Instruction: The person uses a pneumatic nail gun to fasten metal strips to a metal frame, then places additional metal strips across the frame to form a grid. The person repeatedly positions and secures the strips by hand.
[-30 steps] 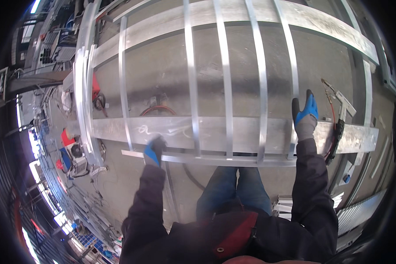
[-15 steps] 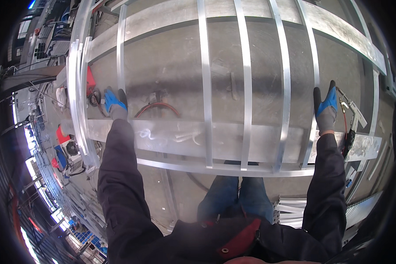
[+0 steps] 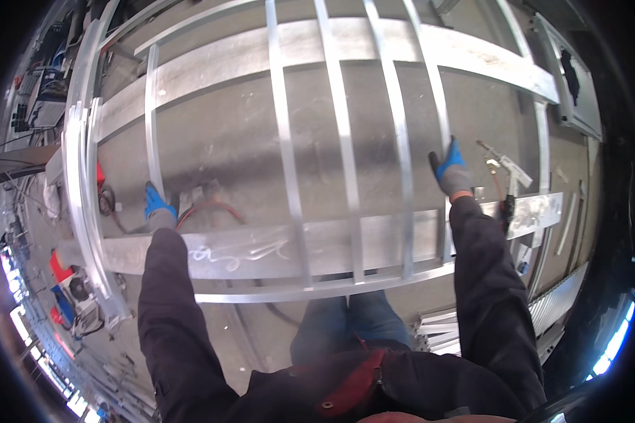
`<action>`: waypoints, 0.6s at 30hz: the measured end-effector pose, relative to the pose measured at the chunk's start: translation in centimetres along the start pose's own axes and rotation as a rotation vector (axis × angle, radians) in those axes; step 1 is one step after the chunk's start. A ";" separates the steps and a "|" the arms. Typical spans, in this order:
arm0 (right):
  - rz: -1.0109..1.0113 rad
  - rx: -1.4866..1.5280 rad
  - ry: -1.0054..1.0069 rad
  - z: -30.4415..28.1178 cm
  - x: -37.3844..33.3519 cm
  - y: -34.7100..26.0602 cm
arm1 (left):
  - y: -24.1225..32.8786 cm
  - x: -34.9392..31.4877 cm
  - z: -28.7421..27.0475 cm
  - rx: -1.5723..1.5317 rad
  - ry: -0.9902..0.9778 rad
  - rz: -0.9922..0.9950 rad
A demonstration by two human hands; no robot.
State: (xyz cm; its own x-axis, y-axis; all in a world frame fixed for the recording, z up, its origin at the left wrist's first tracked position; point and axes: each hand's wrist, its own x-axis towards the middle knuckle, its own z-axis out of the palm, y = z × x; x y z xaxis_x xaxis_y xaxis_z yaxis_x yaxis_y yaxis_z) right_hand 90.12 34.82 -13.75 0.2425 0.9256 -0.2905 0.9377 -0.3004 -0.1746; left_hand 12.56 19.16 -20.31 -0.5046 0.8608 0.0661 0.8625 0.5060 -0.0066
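Two wide metal beams, near (image 3: pixel 381 236) and far (image 3: pixel 222 63), act as the bench; a crosswise rail (image 3: pixel 542 144) runs under their right ends. A frame (image 3: pixel 283 127) of slim metal bars lies across both beams, near edge overhanging the near one. Bundle of long strips (image 3: pixel 77 197) sits across the left end of the near beam. Grey gun-shaped tool (image 3: pixel 513 169) at the right end, dark handle overlapping the beam; can't tell what it rests on. Grey floor (image 3: pixel 226 141) below: reddish hose (image 3: pixel 220 205) in an arc, pale strip (image 3: pixel 568 224) at right.
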 end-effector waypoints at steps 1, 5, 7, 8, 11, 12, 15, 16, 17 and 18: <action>-0.008 0.004 0.006 -0.1 0.1 0.2 | 0.1 0.1 -0.4 0.095 0.089 0.062; -0.085 0.074 0.002 0.6 1.1 0.9 | 2.8 0.2 -4.4 -0.037 -0.023 -0.056; -0.174 0.200 -0.022 1.0 1.3 0.7 | 5.3 -3.5 -7.9 -0.030 -0.186 -0.178; -0.267 0.241 -0.022 0.9 0.9 0.7 | 6.9 -6.1 -9.8 -0.032 -0.207 -0.213; -0.344 -0.076 0.308 1.2 -1.2 0.2 | 11.1 -15.0 -13.6 -0.343 0.017 -0.104; -0.406 -0.050 0.383 0.7 -2.5 0.6 | 11.7 -18.0 -13.9 -0.523 0.242 0.049; -0.186 0.184 0.044 1.9 -8.0 -0.6 | 10.5 -27.1 -12.6 -0.808 0.106 -0.313; -0.193 0.288 -0.034 2.5 -10.1 -1.1 | 9.2 -29.8 -11.7 -0.980 -0.049 -0.590; -0.155 0.257 -0.116 3.0 -11.8 -1.7 | 7.8 -32.8 -10.8 -0.993 0.023 -0.659; -0.147 0.313 -0.136 4.0 -13.2 -2.7 | 6.0 -35.2 -9.9 -0.954 -0.015 -0.798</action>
State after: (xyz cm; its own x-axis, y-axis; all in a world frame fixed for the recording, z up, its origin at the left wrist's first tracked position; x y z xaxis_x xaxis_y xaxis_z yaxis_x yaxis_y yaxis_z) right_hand 83.42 22.45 -13.17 0.0557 0.9316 -0.3593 0.8332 -0.2416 -0.4974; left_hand 35.89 -8.60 -12.79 -0.8958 0.3345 -0.2928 -0.0040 0.6525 0.7578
